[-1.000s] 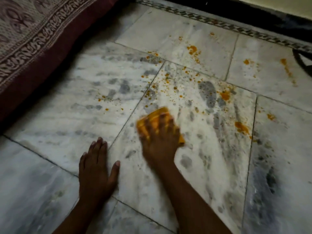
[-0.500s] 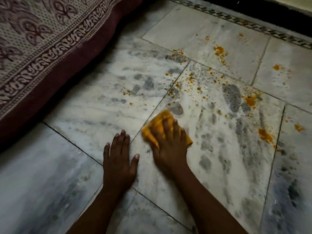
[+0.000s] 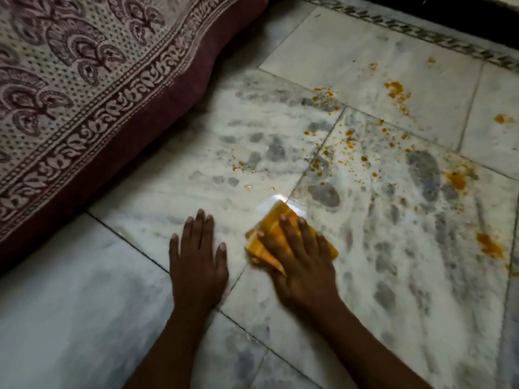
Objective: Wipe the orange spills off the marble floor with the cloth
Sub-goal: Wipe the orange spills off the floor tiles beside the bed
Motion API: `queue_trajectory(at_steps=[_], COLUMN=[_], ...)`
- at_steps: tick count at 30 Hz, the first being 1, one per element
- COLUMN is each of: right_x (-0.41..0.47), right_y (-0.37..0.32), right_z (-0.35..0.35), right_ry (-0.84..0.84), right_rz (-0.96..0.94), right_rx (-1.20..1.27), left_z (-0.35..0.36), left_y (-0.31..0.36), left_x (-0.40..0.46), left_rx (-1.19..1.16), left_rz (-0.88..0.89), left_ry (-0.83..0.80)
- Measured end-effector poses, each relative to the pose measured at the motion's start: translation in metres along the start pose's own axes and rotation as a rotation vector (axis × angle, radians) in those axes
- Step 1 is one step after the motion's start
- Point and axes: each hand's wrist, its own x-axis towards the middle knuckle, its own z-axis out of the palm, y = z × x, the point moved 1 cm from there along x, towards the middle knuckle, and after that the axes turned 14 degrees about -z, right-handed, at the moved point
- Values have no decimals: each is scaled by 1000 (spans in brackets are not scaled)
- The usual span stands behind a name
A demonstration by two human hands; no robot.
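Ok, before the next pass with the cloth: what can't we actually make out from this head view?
- Floor under the cloth: covered by the cloth and the right hand, so any spill there is unseen.
- The cloth's full outline: the right hand lies over much of it, and both are motion-blurred.
- Floor under the left hand: hidden by the flat palm.
- Orange spills at the right edge: cut off by the frame.
- Floor beneath the patterned bedding: covered.

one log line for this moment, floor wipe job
phase: wiping | right hand: pressing cloth flat on marble floor | left hand: flat on floor, bracing | orange spills: remain ahead of cloth
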Motion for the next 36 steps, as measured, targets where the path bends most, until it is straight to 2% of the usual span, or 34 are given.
queue_trajectory(at_steps=[2,4,5,6,9,12,14,16,19,21,23,26,29,31,33,36], right_x=[8,49,75,100,153,136,110,105,155,207,248,249,177,130,124,200], right_y=[23,35,32,26,2,7,31,49,50,43,38,21,14,35,70,86], right_z=[-4,3,11,20,41,34,24,17,38,54,65,65,39,22,15,42], right_ry=[-27,-24,-21,-26,-68,-37,-48,-69,-54,-27,-71,-110,-93,-108,-84,-55], right_rz=[106,300,337,291,-23,-230,-263,-84,209,256,276,42,-249,-287,-162,223], right_rx=[-27,-37,-41,-32,-2,-62,-73,-42,-52,-13,60,84,46,28,23,-16], left_z=[-1,-1,-2,0,0,-1,0,-1,3,10,15,18,14,10,7,9], left_y=[1,3,4,4,2,-3,1,0,-4,-5,-1,0,-3,-4,0,0], left_x=[-3,-1,0,-3,1,6,1,1,36,76,103,108,104,106,104,105], left_rx=[10,35,47,54,16,-40,-66,-93,-120,-85,-8,26,-2,-1,3,2], left_rz=[7,9,8,1,17,-31,-58,-70,-154,-201,-195,-184,-181,-202,-199,-202], left_ry=[-7,-16,-20,-20,-25,-9,-25,-39,-28,-13,11,71,66,43,35,18])
